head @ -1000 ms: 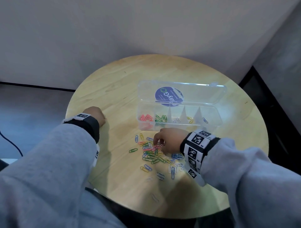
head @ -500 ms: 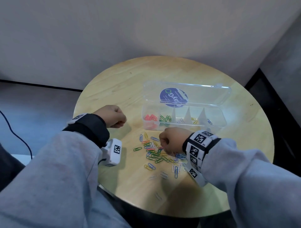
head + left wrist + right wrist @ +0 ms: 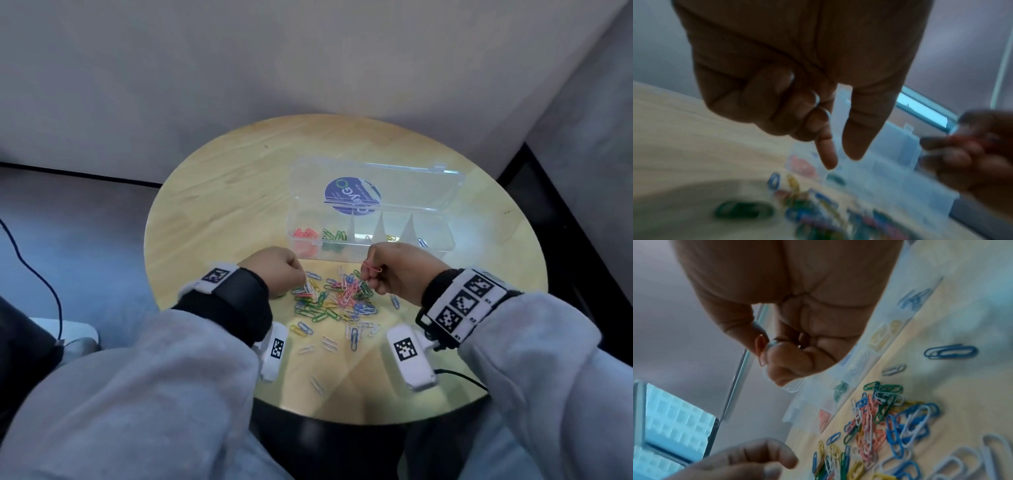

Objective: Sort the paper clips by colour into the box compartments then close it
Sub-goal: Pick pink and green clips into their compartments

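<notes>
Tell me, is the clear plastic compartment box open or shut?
Open: the clear plastic compartment box has its lid swung back, dividers exposed.

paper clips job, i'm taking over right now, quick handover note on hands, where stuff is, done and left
Right hand pinches a pink paper clip, lifted just in front of the box.
Left hand is at the left edge of the loose clip pile, index finger and thumb apart, holding nothing.
Box lies open on the round table, lid folded back.
Done: some pink clips in the leftmost compartment, green clips in the next; a few clips further right.
Left: drop the pink one, sort the pile, close the lid.
</notes>
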